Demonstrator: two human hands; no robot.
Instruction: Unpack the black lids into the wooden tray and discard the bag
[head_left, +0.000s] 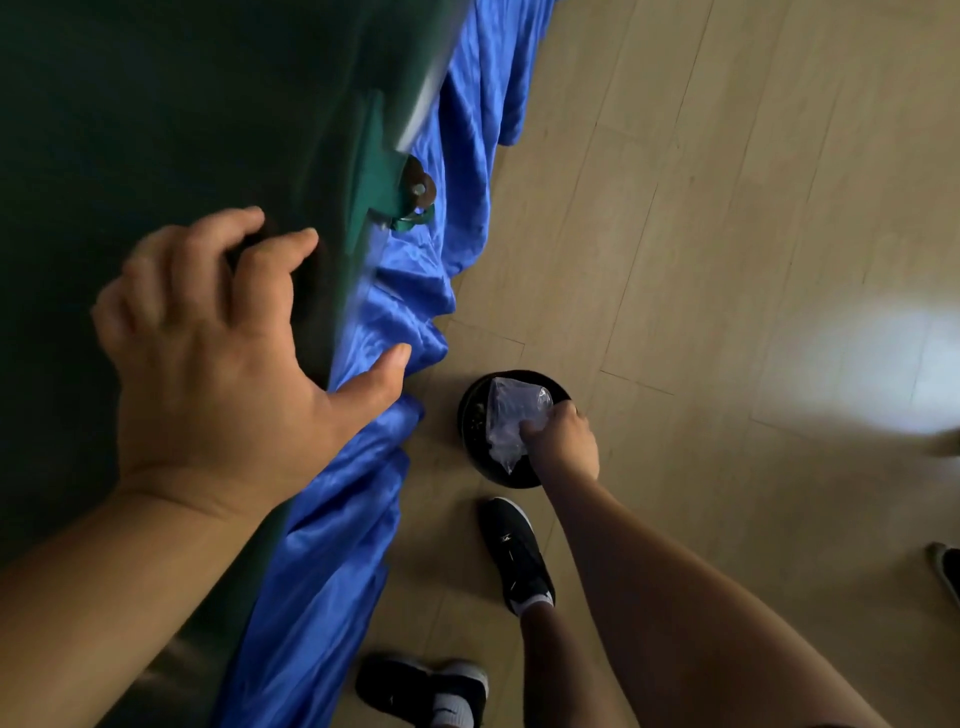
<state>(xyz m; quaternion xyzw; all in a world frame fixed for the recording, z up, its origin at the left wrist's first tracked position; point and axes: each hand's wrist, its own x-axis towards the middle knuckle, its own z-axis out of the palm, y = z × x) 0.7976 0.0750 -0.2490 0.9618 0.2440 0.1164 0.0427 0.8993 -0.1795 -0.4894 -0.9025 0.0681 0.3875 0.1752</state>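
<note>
My right hand reaches down to the floor and grips a crumpled clear plastic bag. The bag hangs over the mouth of a round black bin on the floor. My left hand hovers over the edge of the dark green table, fingers spread; a dark blurred shape shows under the fingertips and I cannot tell what it is. No black lids and no wooden tray are in view.
A blue satin cloth hangs from the table edge to the floor. A green clamp with a metal disc grips that edge. My two black shoes stand on the pale wooden floor beside the bin.
</note>
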